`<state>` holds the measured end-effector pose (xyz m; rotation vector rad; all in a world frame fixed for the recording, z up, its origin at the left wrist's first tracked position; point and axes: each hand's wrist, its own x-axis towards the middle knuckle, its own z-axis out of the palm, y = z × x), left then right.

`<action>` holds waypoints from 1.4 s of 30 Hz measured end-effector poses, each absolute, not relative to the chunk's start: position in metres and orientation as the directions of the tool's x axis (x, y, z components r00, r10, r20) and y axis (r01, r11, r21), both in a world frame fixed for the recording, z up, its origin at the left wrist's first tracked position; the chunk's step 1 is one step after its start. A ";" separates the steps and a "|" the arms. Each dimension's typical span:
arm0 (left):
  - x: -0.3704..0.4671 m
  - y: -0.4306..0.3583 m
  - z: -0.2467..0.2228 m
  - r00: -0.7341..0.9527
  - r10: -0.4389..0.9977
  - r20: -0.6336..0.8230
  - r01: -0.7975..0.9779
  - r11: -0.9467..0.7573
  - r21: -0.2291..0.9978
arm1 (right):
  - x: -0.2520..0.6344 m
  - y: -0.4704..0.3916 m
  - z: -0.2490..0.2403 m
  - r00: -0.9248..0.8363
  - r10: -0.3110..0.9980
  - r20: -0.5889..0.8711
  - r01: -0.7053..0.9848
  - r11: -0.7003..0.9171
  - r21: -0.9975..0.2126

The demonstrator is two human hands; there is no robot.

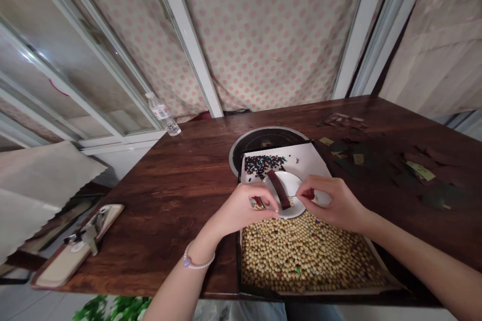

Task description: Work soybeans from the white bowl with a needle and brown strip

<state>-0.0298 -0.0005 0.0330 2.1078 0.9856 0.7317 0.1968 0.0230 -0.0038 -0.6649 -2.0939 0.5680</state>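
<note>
My left hand (248, 206), with a pearl bracelet at the wrist, is closed in a pinch at the left rim of a white plate (289, 180). What sits between its fingertips is too small to make out. Across the plate, my right hand (331, 200) pinches the end of a thin dark string, its fingers curled. A dark brown strip (279, 189) lies on the plate between my hands, with a few pale beads near its lower end. Beneath and in front of the plate, many pale yellow beads (301, 256) fill the near part of a black-rimmed tray (239, 271).
Black beads (263, 163) lie at the tray's far left. Behind the tray is a round dark tray (241, 145). Dark scraps with yellow labels (420, 170) spread over the right of the table. A water bottle (163, 114) stands far left; a clamp-like metal tool on a board (60, 266) lies near left.
</note>
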 end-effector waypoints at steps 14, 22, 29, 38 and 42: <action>-0.017 0.000 0.020 0.367 0.772 0.519 0.375 -0.633 0.677 | 0.196 0.009 -0.002 -0.446 0.510 0.736 0.178 0.856 -0.485; -0.015 0.001 0.020 0.365 0.744 0.560 0.362 -0.668 0.651 | 0.197 0.010 -0.001 -0.430 0.503 0.750 0.211 0.864 -0.458; -0.014 0.000 0.021 0.355 0.754 0.553 0.332 -0.654 0.679 | 0.196 0.010 0.000 -0.425 0.453 0.784 0.200 0.891 -0.407; -0.013 -0.001 0.023 0.360 0.757 0.546 0.336 -0.651 0.681 | 0.197 0.010 -0.001 -0.435 0.422 0.795 0.189 0.907 -0.377; -0.013 -0.001 0.022 0.357 0.749 0.558 0.328 -0.660 0.676 | 0.198 0.010 -0.002 -0.437 0.423 0.794 0.192 0.906 -0.377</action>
